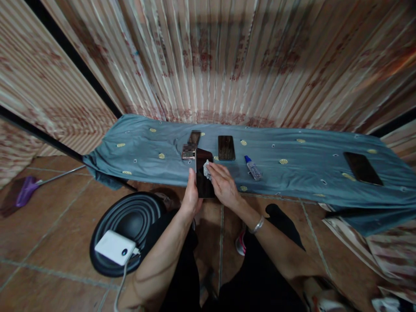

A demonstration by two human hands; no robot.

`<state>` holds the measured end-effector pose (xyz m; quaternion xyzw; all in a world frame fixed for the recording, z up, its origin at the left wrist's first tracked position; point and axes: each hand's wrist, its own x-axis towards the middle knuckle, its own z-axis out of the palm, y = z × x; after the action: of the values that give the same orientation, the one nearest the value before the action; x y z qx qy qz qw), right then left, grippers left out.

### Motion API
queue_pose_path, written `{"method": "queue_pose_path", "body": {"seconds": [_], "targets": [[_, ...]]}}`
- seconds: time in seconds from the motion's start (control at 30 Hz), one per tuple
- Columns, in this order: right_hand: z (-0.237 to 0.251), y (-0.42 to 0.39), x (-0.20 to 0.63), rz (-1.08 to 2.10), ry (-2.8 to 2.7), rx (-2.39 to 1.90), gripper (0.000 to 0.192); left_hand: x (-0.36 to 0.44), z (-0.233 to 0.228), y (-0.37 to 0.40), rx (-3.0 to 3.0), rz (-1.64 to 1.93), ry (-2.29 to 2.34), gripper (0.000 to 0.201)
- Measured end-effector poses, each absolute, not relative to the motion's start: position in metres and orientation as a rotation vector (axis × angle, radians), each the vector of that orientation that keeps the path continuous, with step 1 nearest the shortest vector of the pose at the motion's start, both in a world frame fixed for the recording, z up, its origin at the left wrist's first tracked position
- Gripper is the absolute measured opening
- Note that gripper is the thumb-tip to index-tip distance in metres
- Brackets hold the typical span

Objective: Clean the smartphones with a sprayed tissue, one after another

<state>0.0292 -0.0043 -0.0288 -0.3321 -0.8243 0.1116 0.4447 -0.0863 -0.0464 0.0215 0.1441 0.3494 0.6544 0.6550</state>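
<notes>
Item one: a dark smartphone (204,189), held up in front of the near edge of the cloth-covered surface (303,161). Its left side was clamped by the left hand (191,193), with the thumb laid along the edge.

Item two: a crumpled white tissue (206,170), pinched between the gathered fingers of the right hand (226,185) and set against the glossy face of the phone. The step in hand was judged to be wiping; for the next stroke, a steady left grip and light, even pressure across the uncovered glass were called for.

Containers: one clear bottle (253,169) with a blue cap, apparently lying on the cloth to the right of the hands. The cap was seated; whether any liquid was contained could not be told.

Also listed: a second phone (226,147), laid flat just beyond the hands; a third phone (363,168), placed well apart toward the right end; a pixelated item (194,139), its identity obscured; on the floor, a ringed black stool (151,206), by which a white power bank (113,246) was supported, with a cable (121,284) plugged in.
</notes>
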Motion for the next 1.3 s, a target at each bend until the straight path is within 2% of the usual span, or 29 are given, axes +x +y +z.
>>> {"method": "queue_pose_path", "body": {"seconds": [0.7,1.03,1.3], "targets": [[-0.025,-0.051,0.014,0.126,-2.154,-0.529,0.044,-0.097,0.029,-0.049,0.193,1.441,0.922,0.075],[-0.02,-0.049,0.018,0.238,-2.181,-0.561,0.044,-0.091,0.022,-0.048,0.192,1.479,0.941,0.067],[-0.017,-0.028,0.024,0.27,-2.139,-0.719,0.043,-0.08,-0.007,-0.051,0.372,1.523,0.985,0.041]]}}
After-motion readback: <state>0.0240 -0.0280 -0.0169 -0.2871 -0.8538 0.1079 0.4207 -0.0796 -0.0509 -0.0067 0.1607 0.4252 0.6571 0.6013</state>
